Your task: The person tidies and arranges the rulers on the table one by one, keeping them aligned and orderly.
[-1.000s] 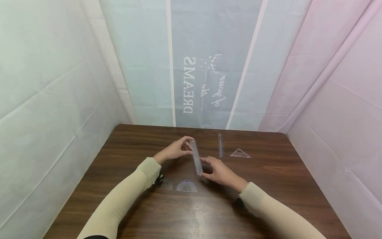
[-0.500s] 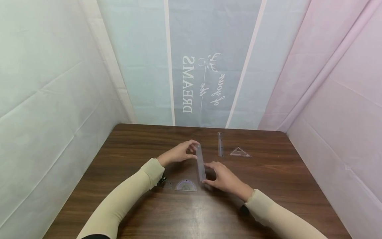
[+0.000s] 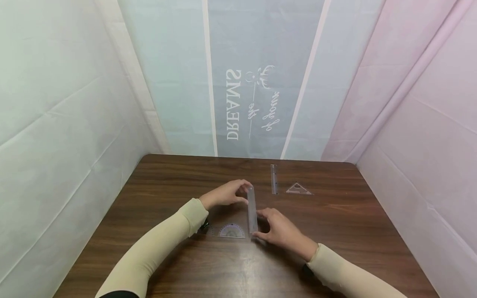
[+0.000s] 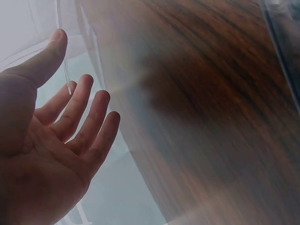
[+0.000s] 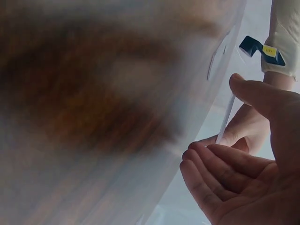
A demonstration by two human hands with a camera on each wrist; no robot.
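Observation:
A clear plastic ruler (image 3: 252, 209) is held lengthwise above the table, near the middle of the head view. My left hand (image 3: 225, 193) pinches its far part between thumb and fingertips. At the near part, the thumb and fingertips of my right hand (image 3: 281, 229) pinch it too. Both wrist views show the ruler edge-on, as a thin strip (image 4: 65, 70) by the left thumb and a pale strip (image 5: 226, 119) by the right thumb. Just left of the ruler lies a clear protractor (image 3: 232, 231). Another protractor (image 3: 211, 230) is partly hidden by the left wrist.
A second clear ruler (image 3: 274, 179) lies on the brown wooden table (image 3: 335, 248) toward the back. To its right is a clear triangular set square (image 3: 299, 188). Fabric walls stand behind the table and on both sides.
Both hands have brought the ruler toward the near side and a little right. It now points more straight away from me. The things lying on the table have stayed put.

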